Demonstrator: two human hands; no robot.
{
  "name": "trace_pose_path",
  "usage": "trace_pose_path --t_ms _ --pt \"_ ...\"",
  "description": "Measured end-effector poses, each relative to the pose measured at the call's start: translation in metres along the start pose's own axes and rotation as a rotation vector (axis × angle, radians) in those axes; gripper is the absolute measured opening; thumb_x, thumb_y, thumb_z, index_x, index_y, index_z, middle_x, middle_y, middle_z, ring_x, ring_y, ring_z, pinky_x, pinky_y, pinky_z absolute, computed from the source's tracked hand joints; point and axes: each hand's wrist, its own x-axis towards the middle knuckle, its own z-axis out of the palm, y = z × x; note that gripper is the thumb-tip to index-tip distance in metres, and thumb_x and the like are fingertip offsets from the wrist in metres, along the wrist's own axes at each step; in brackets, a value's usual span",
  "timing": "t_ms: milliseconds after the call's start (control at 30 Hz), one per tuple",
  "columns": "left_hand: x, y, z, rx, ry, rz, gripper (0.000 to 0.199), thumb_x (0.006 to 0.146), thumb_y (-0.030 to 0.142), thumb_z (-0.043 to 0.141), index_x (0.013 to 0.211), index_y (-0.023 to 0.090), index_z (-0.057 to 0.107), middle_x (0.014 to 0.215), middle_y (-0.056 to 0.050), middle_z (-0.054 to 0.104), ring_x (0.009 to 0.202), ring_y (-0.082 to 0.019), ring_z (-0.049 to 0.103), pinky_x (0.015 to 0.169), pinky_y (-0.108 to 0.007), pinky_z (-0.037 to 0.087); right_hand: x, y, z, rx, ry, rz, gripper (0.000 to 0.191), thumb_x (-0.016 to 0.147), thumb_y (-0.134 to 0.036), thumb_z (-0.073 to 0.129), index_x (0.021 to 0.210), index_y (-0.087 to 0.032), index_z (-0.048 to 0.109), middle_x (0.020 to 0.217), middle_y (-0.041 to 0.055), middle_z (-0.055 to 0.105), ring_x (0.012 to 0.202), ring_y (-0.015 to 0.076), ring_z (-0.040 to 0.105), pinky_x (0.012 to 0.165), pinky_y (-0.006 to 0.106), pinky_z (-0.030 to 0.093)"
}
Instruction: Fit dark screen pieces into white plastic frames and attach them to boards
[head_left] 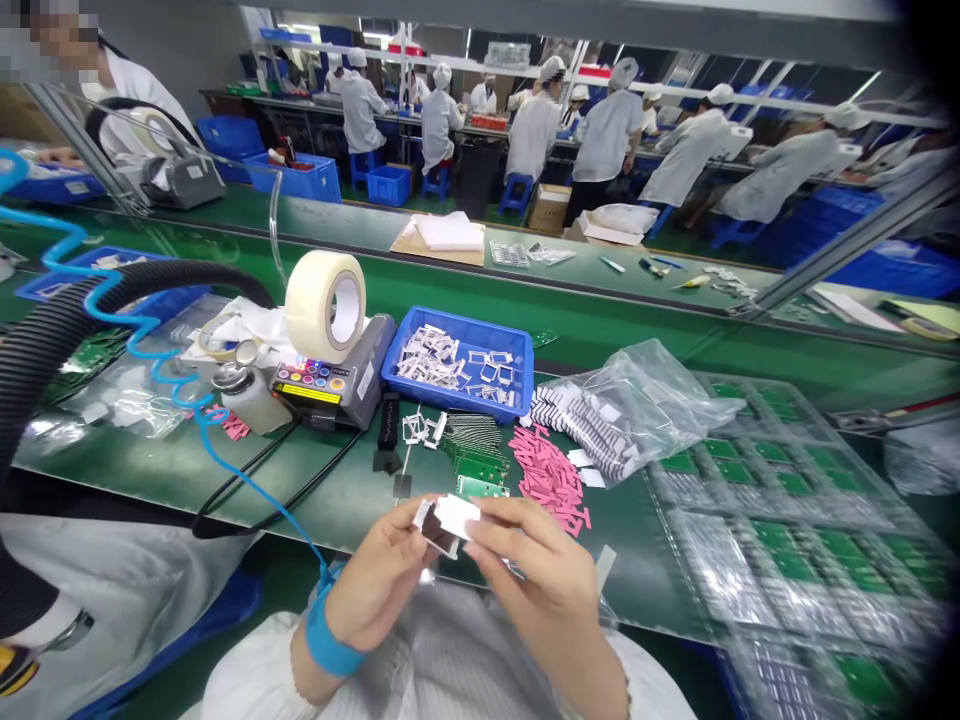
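Observation:
Close to my body, my left hand [381,568] pinches a small white plastic frame [429,528] with a dark panel inside it. My right hand [540,562] has thumb and fingers closed on a flat white piece [459,514], which overlaps the frame's upper right side. Just beyond my fingers lie green circuit boards [480,466], with a heap of pink strips [546,478] to their right. Some loose white frames [420,428] rest left of the boards. A blue tray [459,395] behind them holds many more such frames.
Left stands a tape dispenser [337,385] with a tape roll [304,305] on top and a metal-capped bottle [259,400] beside it. A blue coiled cord [217,440] runs to my left wrist. Right are a plastic bag [652,395] and clear trays [675,525] of boards.

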Motion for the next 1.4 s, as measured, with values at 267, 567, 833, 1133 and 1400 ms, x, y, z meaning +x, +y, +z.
trace_pose_path --t_ms 267,567,833,1133,1400 --pt "-0.004 -0.001 0.007 -0.065 0.121 -0.052 0.041 0.055 0.037 0.084 0.093 0.024 0.073 0.084 -0.001 0.073 0.079 -0.013 0.06 0.075 -0.024 0.043 -0.007 -0.005 0.005 -0.197 -0.094 -0.103 0.029 0.08 -0.01 0.062 0.105 -0.026 0.064 0.098 0.0067 0.067 0.086 0.0206 0.058 0.07 0.037 0.052" --pt "-0.002 -0.024 -0.005 -0.267 0.218 -0.185 0.028 0.074 0.039 0.07 0.095 0.021 0.069 0.096 -0.004 0.069 0.093 -0.019 0.061 0.086 -0.035 0.046 -0.011 0.007 0.014 -0.259 -0.196 -0.003 0.018 0.087 -0.023 0.055 0.101 -0.02 0.066 0.114 0.0092 0.062 0.1 0.0225 0.054 0.083 0.04 0.048" --pt "0.0 -0.033 -0.014 -0.373 0.249 -0.301 0.029 0.078 0.04 0.065 0.098 0.019 0.067 0.091 -0.004 0.068 0.084 -0.017 0.062 0.088 -0.041 0.047 -0.038 0.113 -0.057 -0.647 -0.137 0.237 0.02 0.086 -0.029 0.056 0.076 -0.02 0.071 0.077 0.0055 0.065 0.076 0.0195 0.058 0.072 0.036 0.042" --pt "0.0 -0.032 -0.005 -0.267 0.211 -0.264 0.035 0.07 0.042 0.072 0.096 0.018 0.069 0.085 -0.005 0.067 0.079 -0.016 0.058 0.084 -0.038 0.045 -0.039 0.12 -0.053 -0.802 -0.242 0.116 0.013 0.081 -0.021 0.063 0.072 -0.027 0.071 0.082 0.002 0.059 0.085 0.0201 0.048 0.098 0.056 0.017" --pt "-0.003 -0.028 -0.001 -0.24 0.217 -0.256 0.035 0.07 0.043 0.073 0.095 0.018 0.07 0.083 -0.006 0.067 0.079 -0.016 0.057 0.084 -0.038 0.044 -0.026 0.105 -0.054 -0.776 -0.22 0.026 0.02 0.089 -0.018 0.047 0.078 -0.02 0.064 0.087 0.0046 0.057 0.086 0.0203 0.049 0.099 0.057 0.02"
